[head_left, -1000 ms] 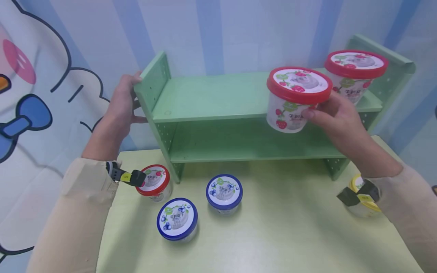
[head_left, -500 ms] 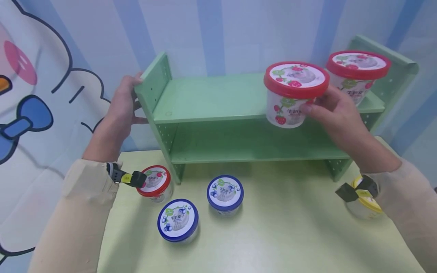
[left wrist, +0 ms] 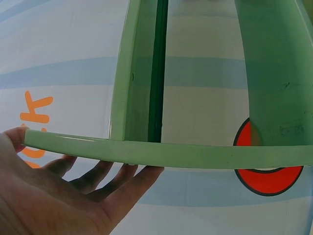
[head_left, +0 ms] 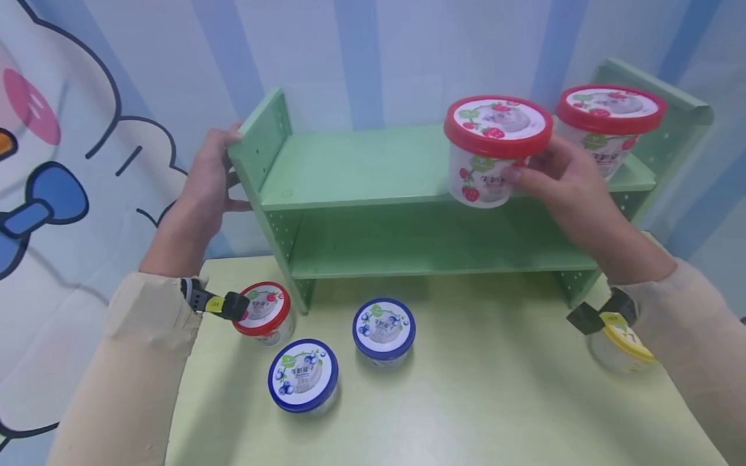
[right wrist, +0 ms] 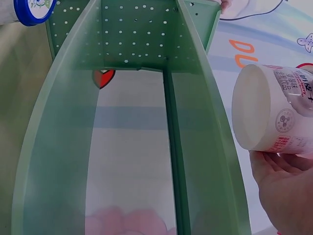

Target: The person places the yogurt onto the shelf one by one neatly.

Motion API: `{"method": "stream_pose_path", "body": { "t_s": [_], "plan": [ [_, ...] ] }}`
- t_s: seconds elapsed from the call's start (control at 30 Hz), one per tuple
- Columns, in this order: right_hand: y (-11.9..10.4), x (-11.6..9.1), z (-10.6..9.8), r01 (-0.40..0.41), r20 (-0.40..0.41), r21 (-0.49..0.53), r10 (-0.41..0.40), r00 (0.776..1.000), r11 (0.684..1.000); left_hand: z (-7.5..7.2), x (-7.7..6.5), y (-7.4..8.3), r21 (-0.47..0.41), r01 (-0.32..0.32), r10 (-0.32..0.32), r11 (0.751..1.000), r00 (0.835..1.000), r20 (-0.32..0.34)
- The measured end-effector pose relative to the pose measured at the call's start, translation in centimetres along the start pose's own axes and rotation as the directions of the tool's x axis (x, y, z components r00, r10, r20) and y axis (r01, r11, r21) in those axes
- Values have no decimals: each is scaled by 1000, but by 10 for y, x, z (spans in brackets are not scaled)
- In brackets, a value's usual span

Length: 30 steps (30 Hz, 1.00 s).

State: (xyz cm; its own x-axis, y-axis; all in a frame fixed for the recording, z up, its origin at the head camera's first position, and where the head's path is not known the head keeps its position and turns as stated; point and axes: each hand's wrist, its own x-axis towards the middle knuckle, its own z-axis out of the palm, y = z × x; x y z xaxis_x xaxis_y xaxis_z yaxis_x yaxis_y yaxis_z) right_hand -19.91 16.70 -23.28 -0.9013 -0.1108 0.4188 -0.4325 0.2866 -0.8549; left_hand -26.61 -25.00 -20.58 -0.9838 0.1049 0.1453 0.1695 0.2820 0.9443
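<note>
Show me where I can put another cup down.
The top shelf is bare left of the cup in the right hand. The lower shelf looks bare too. The table has room between the blue cups and the yellow cup. Crowded: the top shelf's right, with another red cup, and the table's left.

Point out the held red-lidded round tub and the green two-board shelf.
Held red-lidded round tub (head_left: 485, 167), head view: printed front wall.
Green two-board shelf (head_left: 361, 165), head view: bare upper board.

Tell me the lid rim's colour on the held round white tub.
Red lid rim, clearest in head view.
</note>
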Motion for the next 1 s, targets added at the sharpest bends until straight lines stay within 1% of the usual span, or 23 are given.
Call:
{"method": "stream_pose_path", "body": {
  "t_s": [0.1,0.2,0.23,0.33,0.47,0.8,1.0],
  "plan": [
    [1,3,1,4,2,54,-4,1000,999,0,0,1,-5,6,-6,1000,1000,-5],
    [1,6,2,16,2,78,-16,1000,997,0,1,2,-10,14,-14,1000,1000,-9],
    [1,7,2,19,2,77,-19,1000,997,0,1,2,-9,15,-15,1000,1000,-11],
    [1,10,3,10,-4,23,-10,1000,1000,-1,0,0,-8,20,-20,1000,1000,-19],
    [1,13,4,-17,-4,-24,17,1000,1000,-2,1,0,-6,22,-22,1000,1000,-18],
    [-3,21,7,-40,34,-10,41,999,999,0,0,1,12,24,-23,1000,1000,-18],
    [-1,23,6,-75,33,-23,76,997,997,2,0,1,24,9,-9,1000,1000,-2]
  ]
}}
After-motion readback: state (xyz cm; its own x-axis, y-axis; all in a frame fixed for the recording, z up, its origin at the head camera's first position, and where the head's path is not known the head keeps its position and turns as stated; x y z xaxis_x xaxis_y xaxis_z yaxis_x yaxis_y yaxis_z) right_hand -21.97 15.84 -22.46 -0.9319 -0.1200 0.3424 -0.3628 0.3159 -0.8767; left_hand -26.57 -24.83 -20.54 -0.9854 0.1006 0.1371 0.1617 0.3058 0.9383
